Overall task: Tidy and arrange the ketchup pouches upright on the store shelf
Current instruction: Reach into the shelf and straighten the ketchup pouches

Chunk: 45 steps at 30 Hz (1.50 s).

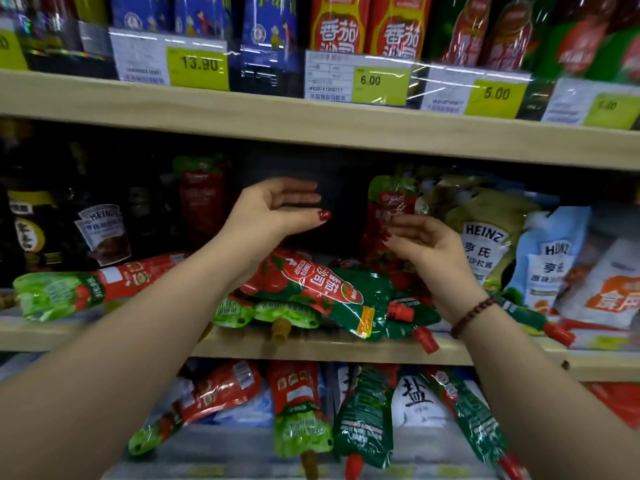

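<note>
A shop — wooden shelves [311, 123] stocked with sauce pouches [318, 285], yellow price tags [379, 84] along the edges.

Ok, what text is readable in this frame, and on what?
"13.90": left price tag
"6.00": middle price tag
"5.00": right price tag
"HEINZ": olive pouch
"TOMATO KETCHUP": lying ketchup pouch
"盐": white bag
Far-right tag, small print: too blurred.

Upper price tags [379, 83] read 13.90, 6.00, 5.00. HEINZ marks the olive pouch [485, 237] at right (also a dark pouch [102, 230], left); the lying ketchup pouch [311, 282]: TOMATO KETCHUP.
</note>
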Tool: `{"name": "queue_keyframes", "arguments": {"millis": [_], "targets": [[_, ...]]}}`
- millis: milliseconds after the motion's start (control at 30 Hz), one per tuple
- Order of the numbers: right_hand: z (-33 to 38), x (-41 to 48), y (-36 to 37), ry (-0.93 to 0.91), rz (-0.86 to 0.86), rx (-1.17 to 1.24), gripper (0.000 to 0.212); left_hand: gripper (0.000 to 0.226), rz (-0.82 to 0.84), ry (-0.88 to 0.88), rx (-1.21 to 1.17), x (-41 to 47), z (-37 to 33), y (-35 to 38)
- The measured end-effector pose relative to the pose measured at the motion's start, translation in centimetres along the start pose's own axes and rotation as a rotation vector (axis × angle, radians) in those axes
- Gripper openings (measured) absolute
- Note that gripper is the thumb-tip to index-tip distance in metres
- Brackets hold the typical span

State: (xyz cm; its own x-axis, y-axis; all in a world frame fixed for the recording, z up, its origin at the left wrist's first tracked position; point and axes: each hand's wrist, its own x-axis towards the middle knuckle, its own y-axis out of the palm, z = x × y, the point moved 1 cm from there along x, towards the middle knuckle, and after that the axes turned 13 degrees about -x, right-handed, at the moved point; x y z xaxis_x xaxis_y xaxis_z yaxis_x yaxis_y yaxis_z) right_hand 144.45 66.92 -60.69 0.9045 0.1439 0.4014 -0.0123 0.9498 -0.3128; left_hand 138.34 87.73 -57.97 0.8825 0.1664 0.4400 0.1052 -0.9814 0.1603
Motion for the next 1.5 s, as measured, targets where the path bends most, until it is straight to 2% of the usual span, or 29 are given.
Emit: {"name": "queue_keyframes", "arguments": {"millis": [233,400,500,567,633,700,767,933,1067,1300,1433,1500], "targets": [[-0.5,3.6,-0.2,0.053,-0.106,-0.01,0.023,0.029,-0.021,-0.124,-0.002,3.3,1.6,2.4],[-0.6,6.2,-0.2,-0.006,-0.123,-0.102,0.026,0.04,-0.069,-0.063,0.166,6.0,2.9,4.4],[-1.0,7.3,-0.2,-0.138,-0.135,-0.14,0.046,0.046,-0.024,-0.027,0.257,7.7,3.6,4.6],[-1.7,8.4,-0.4,-0.173,-0.146,-0.17,0.048,0.048,0.017,-0.052,0.277,8.8,4.0,4.6],[-2.3,9.8,-0.4,-0.16,-0.124,-0.239,0.044,0.046,0.015,-0.085,0.282,9.7,4.4,4.6],[-2.7,10.9,-0.3,-0.123,-0.094,-0.297,0.061,0.041,0.01,-0.108,0.258,10.4,5.0,4.5],[-2.9,11.5,-0.1,-0.1,-0.105,-0.307,0.067,0.036,0.037,-0.135,0.229,10.9,5.7,4.4],[-3.4,12.1,-0.1,-0.132,-0.193,-0.404,0.048,0.036,0.083,-0.18,0.198,11.4,6.7,4.2],[-3.2,12.1,-0.5,-0.13,-0.204,-0.344,0.032,0.036,0.06,-0.211,0.192,11.1,6.7,3.9],[-2.4,10.8,-1.1,-0.129,-0.213,-0.36,0.022,0.034,0.059,-0.204,0.199,9.7,5.1,3.3],[-1.8,9.8,-0.7,-0.104,-0.286,-0.315,0.009,0.034,0.044,-0.188,0.197,9.0,3.7,3.2],[-1.4,9.5,-0.2,-0.086,-0.325,-0.26,0.009,0.036,0.053,-0.175,0.222,8.5,3.2,3.0]]}}
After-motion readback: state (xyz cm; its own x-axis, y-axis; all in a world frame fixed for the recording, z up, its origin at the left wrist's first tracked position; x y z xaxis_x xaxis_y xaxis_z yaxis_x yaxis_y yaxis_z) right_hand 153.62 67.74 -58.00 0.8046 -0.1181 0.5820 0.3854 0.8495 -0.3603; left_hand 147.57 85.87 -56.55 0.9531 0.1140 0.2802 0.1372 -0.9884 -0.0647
